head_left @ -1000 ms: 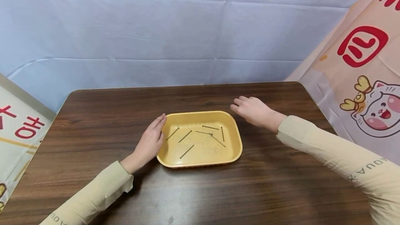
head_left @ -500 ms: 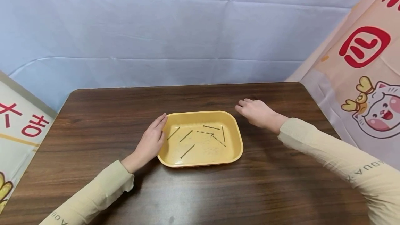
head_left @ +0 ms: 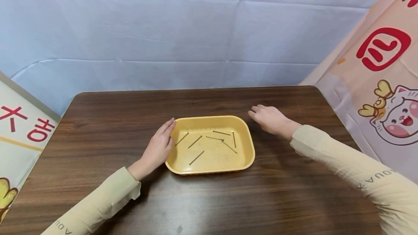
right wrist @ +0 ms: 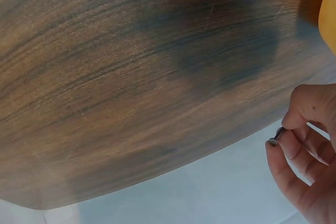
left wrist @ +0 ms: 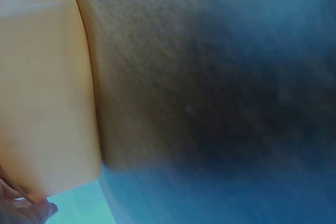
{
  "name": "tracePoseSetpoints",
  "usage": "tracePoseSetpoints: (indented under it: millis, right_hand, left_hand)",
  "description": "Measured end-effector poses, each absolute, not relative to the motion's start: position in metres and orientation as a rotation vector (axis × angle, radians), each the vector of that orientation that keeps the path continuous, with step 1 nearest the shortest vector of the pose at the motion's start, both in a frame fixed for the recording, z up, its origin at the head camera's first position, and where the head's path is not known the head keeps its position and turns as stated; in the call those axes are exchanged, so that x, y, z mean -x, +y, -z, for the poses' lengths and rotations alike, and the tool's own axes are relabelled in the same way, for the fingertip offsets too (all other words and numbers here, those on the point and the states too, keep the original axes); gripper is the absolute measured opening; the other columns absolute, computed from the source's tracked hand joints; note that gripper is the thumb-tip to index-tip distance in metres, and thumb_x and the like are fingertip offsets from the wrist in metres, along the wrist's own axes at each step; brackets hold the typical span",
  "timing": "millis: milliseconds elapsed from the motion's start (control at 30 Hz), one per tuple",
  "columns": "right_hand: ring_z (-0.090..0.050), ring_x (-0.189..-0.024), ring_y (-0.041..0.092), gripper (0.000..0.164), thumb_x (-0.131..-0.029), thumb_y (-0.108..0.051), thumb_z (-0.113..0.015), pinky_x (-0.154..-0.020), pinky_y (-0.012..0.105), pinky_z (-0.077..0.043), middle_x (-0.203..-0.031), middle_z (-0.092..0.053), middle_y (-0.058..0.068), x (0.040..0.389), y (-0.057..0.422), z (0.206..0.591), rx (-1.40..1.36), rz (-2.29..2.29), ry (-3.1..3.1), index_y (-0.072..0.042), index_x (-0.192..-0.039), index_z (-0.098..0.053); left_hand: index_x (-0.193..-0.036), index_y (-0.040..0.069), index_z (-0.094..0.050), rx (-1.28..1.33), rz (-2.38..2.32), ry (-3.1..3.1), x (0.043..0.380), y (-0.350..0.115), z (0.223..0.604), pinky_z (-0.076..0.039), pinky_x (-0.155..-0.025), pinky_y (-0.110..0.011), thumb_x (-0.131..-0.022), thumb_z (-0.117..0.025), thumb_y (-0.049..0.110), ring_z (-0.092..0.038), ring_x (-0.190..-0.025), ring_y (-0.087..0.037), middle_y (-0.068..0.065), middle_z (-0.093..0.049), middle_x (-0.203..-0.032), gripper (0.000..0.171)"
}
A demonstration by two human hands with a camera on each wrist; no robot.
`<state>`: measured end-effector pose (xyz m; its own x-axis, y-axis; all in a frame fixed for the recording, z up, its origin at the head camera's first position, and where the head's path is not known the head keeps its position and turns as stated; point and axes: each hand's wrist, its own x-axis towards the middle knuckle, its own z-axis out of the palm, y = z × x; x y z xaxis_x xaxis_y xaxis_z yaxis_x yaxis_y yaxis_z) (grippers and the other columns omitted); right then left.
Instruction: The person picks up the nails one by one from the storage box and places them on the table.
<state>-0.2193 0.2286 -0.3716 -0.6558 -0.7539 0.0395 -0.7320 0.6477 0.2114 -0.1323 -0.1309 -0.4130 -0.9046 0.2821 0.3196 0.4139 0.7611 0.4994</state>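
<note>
A shallow yellow tray (head_left: 209,169) stands on the table, with several thin nails (head_left: 196,157) lying scattered on its floor. Along its left wall rests my left hand (head_left: 158,147), fingers extended toward the far left corner and touching the rim. The left wrist view shows the tray's outer side (left wrist: 47,93) up close, with fingertips (left wrist: 44,209) at its end. Beyond the tray's far right corner, my right hand (head_left: 269,119) hovers over the table. Thumb and fingers of that hand pinch a small metal nail (right wrist: 274,139); its flat head pokes out, the rest mostly hidden.
The dark wood table (head_left: 107,133) has rounded far corners. Behind it hangs a pale cloth (head_left: 163,39); printed banners flank it, one with a cartoon cat (head_left: 400,117) at right and one with red characters (head_left: 39,130) at left.
My right hand has drifted slightly right and toward me, away from the tray corner. The left hand stays on the tray, and the nails inside keep their arrangement.
</note>
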Motion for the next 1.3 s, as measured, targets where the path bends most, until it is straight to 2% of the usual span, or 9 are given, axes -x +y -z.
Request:
tracePoseSetpoints:
  millis: [600,833,1300]
  right_hand:
    - [-0.058,-0.086,0.033,0.031,-0.071,0.009,-0.064,-0.066,0.044,-0.051,-0.097,-0.06,0.02,0.223,0.231,0.383,-1.157,0.241,-2.889,0.003,-0.101,-0.061]
    - [-0.059,-0.09,0.035,0.033,-0.074,0.01,-0.06,-0.071,0.045,-0.052,-0.102,-0.06,0.023,0.226,0.234,0.39,-1.122,0.203,-2.963,0.006,-0.107,-0.06]
    - [-0.059,-0.076,0.032,0.027,-0.072,0.01,-0.059,-0.063,0.041,-0.052,-0.087,-0.058,0.019,0.231,0.239,0.401,-1.005,0.13,-3.005,0.007,-0.099,-0.059]
  left_hand:
    - [-0.13,-0.011,-0.043,0.548,0.856,-2.74,0.132,-0.131,0.417,-0.033,-0.103,-0.043,-0.084,-0.047,-0.005,-0.038,-0.127,-0.029,-0.02,-0.04,-0.138,0.046]
    - [-0.13,-0.01,-0.043,0.541,0.854,-2.742,0.131,-0.13,0.417,-0.033,-0.103,-0.042,-0.084,-0.047,-0.004,-0.038,-0.127,-0.028,-0.018,-0.04,-0.139,0.046]
    - [-0.13,-0.011,-0.042,0.536,0.867,-2.743,0.131,-0.13,0.418,-0.033,-0.103,-0.043,-0.084,-0.046,-0.005,-0.038,-0.127,-0.029,-0.018,-0.039,-0.139,0.046]
